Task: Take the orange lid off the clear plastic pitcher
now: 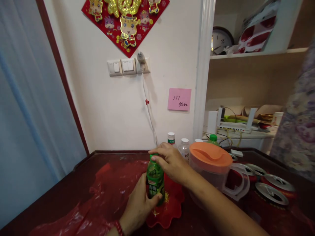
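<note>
Green bottle (155,178) is stood upright on a red scalloped mat (169,206) near the front of the dark table (73,186), and it is held by both hands. Its lower body is wrapped by the left hand (137,206), fingers curled closed around the label; a red bead bracelet (119,227) is worn at that wrist. Its cap is covered by the right hand (172,164), closed over the top from above. Crumpled red plastic sheet (98,196) is spread to the left. Just right, a clear pitcher (216,173) with an orange lid is seen, with silver-topped cans (272,193) beyond. Behind, small bottles (184,147) are lined at the wall, where a pink note (179,99) is stuck.
</note>
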The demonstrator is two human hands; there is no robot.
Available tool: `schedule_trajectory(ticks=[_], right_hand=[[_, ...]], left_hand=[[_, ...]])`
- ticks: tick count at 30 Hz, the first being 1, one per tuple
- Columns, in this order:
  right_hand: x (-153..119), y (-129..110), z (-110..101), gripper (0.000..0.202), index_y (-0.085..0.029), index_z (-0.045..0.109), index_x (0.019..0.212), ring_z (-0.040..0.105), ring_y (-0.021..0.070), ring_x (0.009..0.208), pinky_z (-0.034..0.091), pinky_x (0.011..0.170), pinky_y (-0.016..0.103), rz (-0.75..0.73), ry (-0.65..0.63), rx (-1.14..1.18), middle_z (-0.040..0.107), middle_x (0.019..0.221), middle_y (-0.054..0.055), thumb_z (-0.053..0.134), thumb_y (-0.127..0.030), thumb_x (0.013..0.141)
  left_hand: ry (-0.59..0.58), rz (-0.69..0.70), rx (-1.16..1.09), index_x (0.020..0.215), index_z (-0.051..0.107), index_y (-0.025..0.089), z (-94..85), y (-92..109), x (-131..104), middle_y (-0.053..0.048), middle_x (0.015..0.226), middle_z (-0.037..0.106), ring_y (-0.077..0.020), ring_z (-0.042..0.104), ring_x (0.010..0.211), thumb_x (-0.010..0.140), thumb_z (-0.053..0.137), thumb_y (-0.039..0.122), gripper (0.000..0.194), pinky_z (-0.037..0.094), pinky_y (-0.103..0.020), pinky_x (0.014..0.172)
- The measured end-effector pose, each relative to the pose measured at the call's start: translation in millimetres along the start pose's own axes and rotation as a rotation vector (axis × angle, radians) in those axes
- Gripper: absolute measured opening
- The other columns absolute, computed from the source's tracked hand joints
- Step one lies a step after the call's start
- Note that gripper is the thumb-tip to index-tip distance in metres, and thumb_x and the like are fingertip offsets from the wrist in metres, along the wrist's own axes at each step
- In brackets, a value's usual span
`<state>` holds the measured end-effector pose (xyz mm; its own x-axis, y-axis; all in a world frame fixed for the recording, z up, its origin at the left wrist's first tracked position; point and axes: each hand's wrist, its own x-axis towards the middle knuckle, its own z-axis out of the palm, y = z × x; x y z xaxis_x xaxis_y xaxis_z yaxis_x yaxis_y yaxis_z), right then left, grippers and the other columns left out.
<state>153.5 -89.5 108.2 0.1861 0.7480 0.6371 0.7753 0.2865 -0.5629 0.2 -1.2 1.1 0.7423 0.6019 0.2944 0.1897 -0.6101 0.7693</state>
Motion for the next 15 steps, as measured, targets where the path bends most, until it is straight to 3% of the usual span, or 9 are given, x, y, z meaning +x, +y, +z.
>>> schedule_trajectory(ticks=[3, 8, 11, 15], right_hand=[[-0.3, -0.3, -1.2, 0.021, -0.022, 0.075, 0.106, 0.057, 0.0239, 0.095, 0.049, 0.088, 0.044, 0.015, 0.010, -0.020, 0.060, 0.087, 0.006, 0.064, -0.014, 0.091], [0.2, -5.5, -10.5, 0.033, -0.021, 0.072, 0.112, 0.060, 0.0171, 0.110, 0.046, 0.101, 0.038, -0.035, -0.095, 0.028, 0.067, 0.115, 0.005, 0.052, -0.003, 0.093], [2.7, -5.3, -10.1, 0.032, -0.023, 0.073, 0.109, 0.063, 0.0158, 0.101, 0.050, 0.093, 0.033, -0.022, -0.108, 0.028, 0.068, 0.104, 0.004, 0.056, -0.002, 0.091], [6.5, -2.9, -2.1, 0.016, -0.025, 0.075, 0.101, 0.059, 0.0214, 0.087, 0.050, 0.082, 0.040, 0.050, -0.038, -0.060, 0.060, 0.088, 0.005, 0.069, -0.016, 0.089]], left_hand=[[-0.015, -0.029, -0.022, 0.129, 0.050, 0.021, -0.3, 1.1, -0.2, -0.010, 0.123, 0.066, -0.0300, 0.061, 0.114, 0.076, 0.068, 0.031, 0.057, 0.046, -0.039, 0.095], [-0.030, -0.030, -0.025, 0.126, 0.052, 0.021, -1.7, 2.5, 0.2, -0.010, 0.123, 0.065, -0.0299, 0.060, 0.115, 0.076, 0.069, 0.029, 0.053, 0.045, -0.039, 0.097], [-0.033, -0.037, -0.036, 0.126, 0.052, 0.021, -2.1, 3.2, 0.2, -0.011, 0.122, 0.065, -0.0306, 0.060, 0.114, 0.075, 0.069, 0.028, 0.055, 0.045, -0.040, 0.096], [-0.035, -0.039, -0.047, 0.127, 0.051, 0.021, -2.6, 5.1, -0.4, -0.011, 0.123, 0.065, -0.0314, 0.060, 0.115, 0.075, 0.068, 0.029, 0.056, 0.046, -0.041, 0.096]])
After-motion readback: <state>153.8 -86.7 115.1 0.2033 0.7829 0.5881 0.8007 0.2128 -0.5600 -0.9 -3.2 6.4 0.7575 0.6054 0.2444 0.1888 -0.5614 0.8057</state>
